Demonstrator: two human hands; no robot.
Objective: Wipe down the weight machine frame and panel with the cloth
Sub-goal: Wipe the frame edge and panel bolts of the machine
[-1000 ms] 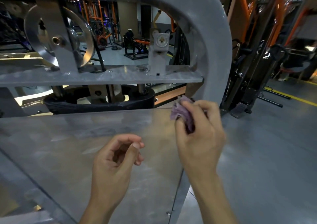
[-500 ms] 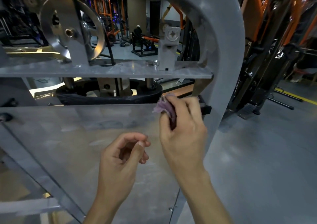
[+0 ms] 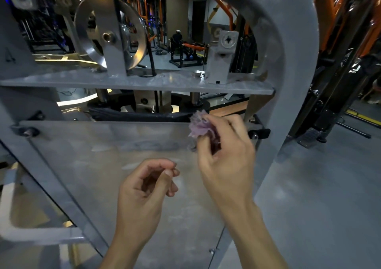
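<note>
A grey weight machine frame (image 3: 294, 67) arches over the scene, with a flat clear panel (image 3: 99, 161) bolted below a horizontal crossbar (image 3: 123, 81). My right hand (image 3: 224, 161) grips a bunched purple cloth (image 3: 199, 127) and holds it against the panel's top edge, near its right end. My left hand (image 3: 144, 192) hovers in front of the panel's middle, fingers loosely curled with the thumb tip against the fingers, and holds nothing.
A steel pulley wheel (image 3: 107, 34) and a bracket (image 3: 222, 56) stand on the crossbar. Black bolts (image 3: 258, 133) stick out at the panel's right edge. Dark machines (image 3: 340, 73) crowd the right side. Grey floor (image 3: 329, 207) spreads below right.
My right hand with the cloth has slid left, off the frame's right upright and along the panel's top edge. The view has shifted left. My left hand has barely moved.
</note>
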